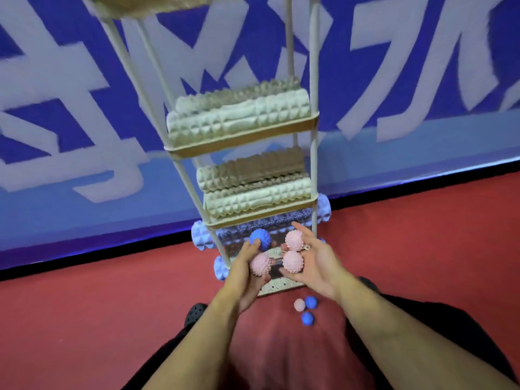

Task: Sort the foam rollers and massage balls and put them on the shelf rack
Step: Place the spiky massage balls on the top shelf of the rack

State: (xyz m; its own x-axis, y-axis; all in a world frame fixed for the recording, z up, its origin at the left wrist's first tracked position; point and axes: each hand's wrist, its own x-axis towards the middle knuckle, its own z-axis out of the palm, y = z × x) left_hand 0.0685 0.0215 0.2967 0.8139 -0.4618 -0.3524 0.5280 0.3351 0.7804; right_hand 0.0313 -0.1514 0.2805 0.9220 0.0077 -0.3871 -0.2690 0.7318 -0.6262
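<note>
My left hand (244,266) grips a blue spiky massage ball (260,239) at the fingertips and a pink spiky ball (260,263) in the palm. My right hand (315,261) cradles two pink spiky balls, one upper (294,240) and one lower (293,261). Both hands hover in front of the lower tiers of the white shelf rack (242,142). Beige foam rollers (239,119) fill an upper tier, more beige rollers (256,190) the tier below. Blue rollers (202,235) lie on the lower tiers, partly hidden by my hands.
Three small balls lie on the red floor (112,305) near my right forearm: one pink (299,305) and two blue (310,301) (307,318). A blue banner wall (84,136) stands behind the rack. A dark shoe (195,313) shows below my left arm.
</note>
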